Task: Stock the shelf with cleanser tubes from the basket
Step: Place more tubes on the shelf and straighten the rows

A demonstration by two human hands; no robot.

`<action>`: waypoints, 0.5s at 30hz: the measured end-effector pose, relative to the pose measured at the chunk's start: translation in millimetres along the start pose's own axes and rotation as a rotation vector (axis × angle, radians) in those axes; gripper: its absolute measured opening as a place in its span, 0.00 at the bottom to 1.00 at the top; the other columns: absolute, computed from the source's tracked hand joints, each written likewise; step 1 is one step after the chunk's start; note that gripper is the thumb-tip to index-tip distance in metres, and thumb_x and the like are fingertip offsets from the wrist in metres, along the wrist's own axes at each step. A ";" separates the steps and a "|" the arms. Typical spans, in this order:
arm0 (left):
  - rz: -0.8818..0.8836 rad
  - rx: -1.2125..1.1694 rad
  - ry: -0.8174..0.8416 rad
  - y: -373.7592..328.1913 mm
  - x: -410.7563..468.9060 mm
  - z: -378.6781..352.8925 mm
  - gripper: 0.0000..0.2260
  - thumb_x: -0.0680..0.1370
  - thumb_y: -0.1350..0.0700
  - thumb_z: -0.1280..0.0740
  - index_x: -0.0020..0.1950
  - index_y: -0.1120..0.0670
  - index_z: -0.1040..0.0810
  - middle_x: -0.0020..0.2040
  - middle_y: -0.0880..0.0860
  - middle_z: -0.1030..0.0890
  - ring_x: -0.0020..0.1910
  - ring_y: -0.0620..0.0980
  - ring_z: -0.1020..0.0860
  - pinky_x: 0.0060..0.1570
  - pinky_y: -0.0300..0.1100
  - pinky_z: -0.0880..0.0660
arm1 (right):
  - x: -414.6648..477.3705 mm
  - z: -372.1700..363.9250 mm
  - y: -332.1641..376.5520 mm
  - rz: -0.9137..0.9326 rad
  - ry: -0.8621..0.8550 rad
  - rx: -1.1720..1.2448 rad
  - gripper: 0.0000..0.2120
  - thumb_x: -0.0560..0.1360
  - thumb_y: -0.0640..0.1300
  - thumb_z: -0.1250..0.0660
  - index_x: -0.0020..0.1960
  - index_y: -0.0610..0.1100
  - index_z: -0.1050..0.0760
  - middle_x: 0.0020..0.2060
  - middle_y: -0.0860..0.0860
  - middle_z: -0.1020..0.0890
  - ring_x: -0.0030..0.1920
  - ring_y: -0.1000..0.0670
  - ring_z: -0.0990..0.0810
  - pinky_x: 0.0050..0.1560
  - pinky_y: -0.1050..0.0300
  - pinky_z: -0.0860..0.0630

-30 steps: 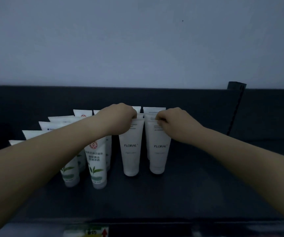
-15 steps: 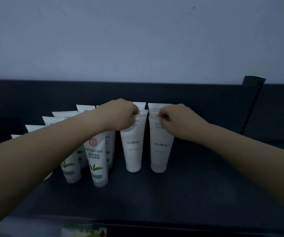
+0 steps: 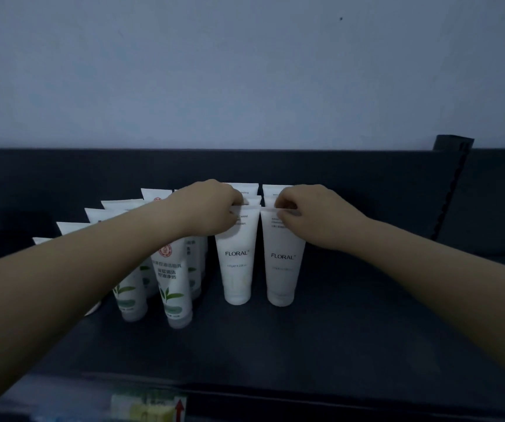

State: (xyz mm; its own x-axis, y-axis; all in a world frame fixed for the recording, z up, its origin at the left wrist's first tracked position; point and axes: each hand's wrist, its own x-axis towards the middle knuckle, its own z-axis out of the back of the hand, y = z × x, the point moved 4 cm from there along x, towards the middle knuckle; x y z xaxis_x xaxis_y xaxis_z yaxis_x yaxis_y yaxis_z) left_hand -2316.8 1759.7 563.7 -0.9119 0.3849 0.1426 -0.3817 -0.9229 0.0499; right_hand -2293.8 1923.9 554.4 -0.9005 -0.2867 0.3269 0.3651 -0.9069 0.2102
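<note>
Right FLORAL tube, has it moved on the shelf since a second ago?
No. The right FLORAL tube keeps its spacing from the front leaf-print tube; only the view shifted.

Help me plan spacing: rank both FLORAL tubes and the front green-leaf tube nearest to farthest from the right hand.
1. Right FLORAL tube, pinched by the right hand.
2. Left FLORAL tube, just left of it.
3. Front green-leaf tube, farther left, forward.

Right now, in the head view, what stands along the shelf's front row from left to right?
Leaf tube → red-seal leaf tube → left FLORAL tube → right FLORAL tube → shelf upright.
</note>
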 end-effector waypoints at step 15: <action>0.059 0.201 -0.225 1.8 -42.3 1.7 0.25 0.77 0.46 0.40 0.73 0.52 0.35 0.72 0.51 0.32 0.72 0.52 0.36 0.69 0.47 0.39 | -3.8 -14.1 31.6 0.228 -0.164 -0.188 0.24 0.76 0.51 0.38 0.70 0.44 0.32 0.73 0.43 0.36 0.74 0.43 0.39 0.69 0.46 0.39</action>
State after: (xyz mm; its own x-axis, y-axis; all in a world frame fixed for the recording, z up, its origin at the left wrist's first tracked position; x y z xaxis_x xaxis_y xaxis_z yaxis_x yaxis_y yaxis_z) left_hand -2278.6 1741.8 559.4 -0.8667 0.3393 0.3656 -0.2707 -0.9356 0.2265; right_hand -2282.2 1891.9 546.8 -0.7453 -0.4487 0.4933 0.4887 -0.8708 -0.0537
